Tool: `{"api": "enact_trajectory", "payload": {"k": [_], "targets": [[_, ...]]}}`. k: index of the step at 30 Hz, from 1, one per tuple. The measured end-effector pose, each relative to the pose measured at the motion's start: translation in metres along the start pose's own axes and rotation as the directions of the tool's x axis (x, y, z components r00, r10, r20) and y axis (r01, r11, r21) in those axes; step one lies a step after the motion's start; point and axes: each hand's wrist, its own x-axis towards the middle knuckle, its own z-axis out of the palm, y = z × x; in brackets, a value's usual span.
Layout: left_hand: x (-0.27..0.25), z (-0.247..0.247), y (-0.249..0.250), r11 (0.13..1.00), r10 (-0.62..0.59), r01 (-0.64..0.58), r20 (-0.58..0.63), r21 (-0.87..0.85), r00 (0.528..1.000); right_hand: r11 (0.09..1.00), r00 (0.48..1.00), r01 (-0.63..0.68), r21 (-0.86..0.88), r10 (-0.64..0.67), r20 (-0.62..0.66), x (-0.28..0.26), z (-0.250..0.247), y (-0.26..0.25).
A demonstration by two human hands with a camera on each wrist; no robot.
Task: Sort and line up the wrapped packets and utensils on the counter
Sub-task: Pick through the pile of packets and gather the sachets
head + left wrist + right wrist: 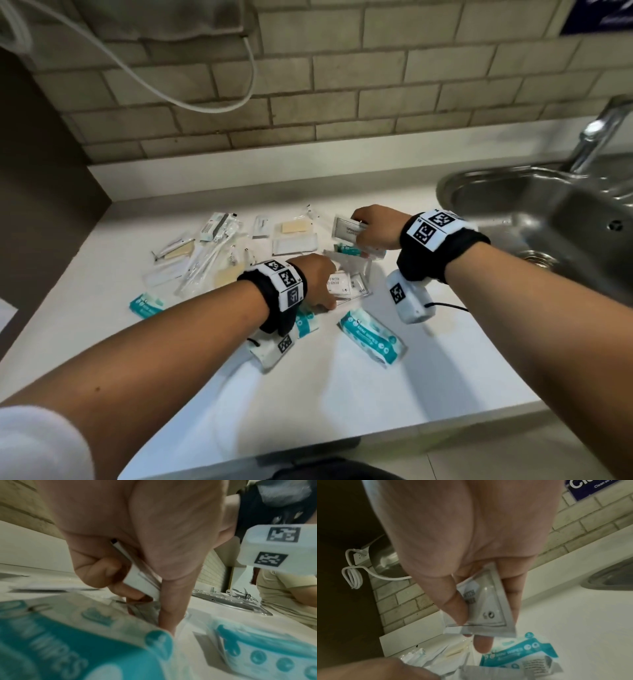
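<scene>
Wrapped packets lie scattered over the white counter [342, 394]. My left hand [318, 284] is low over a pile of white printed sachets [352, 291]. In the left wrist view its curled fingers grip a flat white sachet [142, 581], and one finger reaches down to the counter. My right hand [373, 226] is further back and pinches another white sachet [486, 608] between thumb and fingers, lifted off the counter. Teal wipes packs [371, 337] [147, 305] lie in front. Clear-wrapped utensils [205, 260] and beige-filled packets [294, 228] lie at the left and back.
A steel sink [479, 185] with a tap [596, 137] borders the counter on the right. A dark panel [41, 205] closes the left side, a tiled wall [342, 85] the back, with a white cable [191, 102] hanging. A person in a beige shirt [283, 595] stands beyond the sink.
</scene>
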Motion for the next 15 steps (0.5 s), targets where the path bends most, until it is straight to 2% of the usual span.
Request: {"api": "enact_trajectory", "payload": {"k": [2, 4, 7, 12, 15], "targets": [[0.000, -0.004, -0.002, 1.000, -0.008, 0.008, 0.029, -0.006, 1.000, 1.000, 1.000, -0.021, -0.007, 0.021, -0.003, 0.005, 0.001, 0.004], [-0.001, -0.010, -0.008, 1.000, -0.014, 0.014, -0.003, -0.023, 1.000, 0.999, 0.999, -0.042, -0.005, 0.042, -0.016, 0.012, 0.004, 0.008], [-0.008, -0.023, -0.022, 0.989, -0.054, 0.047, -0.041, -0.143, 0.998, 0.995, 0.995, -0.101, 0.000, 0.100, 0.020, 0.018, 0.012, 0.011], [-0.016, -0.046, -0.040, 0.947, -0.071, -0.026, -0.286, -0.322, 0.956, 0.968, 0.992, -0.040, -0.246, 0.067, 0.105, 0.025, 0.040, 0.013], [-0.017, -0.047, -0.043, 0.898, -0.090, -0.053, -0.301, -0.436, 0.949, 0.963, 0.996, -0.010, -0.268, 0.032, 0.078, 0.027, 0.049, 0.009]]}}
